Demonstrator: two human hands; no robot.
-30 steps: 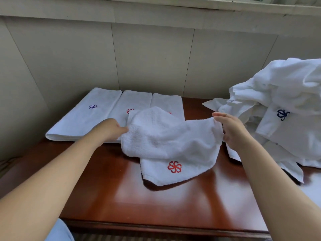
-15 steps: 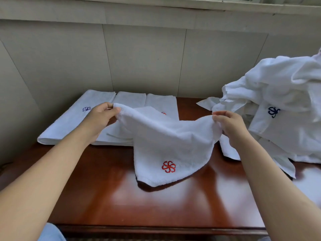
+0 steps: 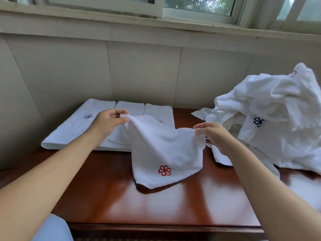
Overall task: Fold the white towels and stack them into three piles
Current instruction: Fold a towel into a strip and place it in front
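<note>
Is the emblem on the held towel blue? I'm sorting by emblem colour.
No, the towel pinched between the left hand and right hand bears a red emblem near its hanging corner.

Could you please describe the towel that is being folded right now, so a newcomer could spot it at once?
On the brown wooden table under the window, look between the three folded towels at the back left and the unfolded heap on the right. The held towel hangs from both hands, left hand and right hand, showing a red pinwheel logo.
</note>
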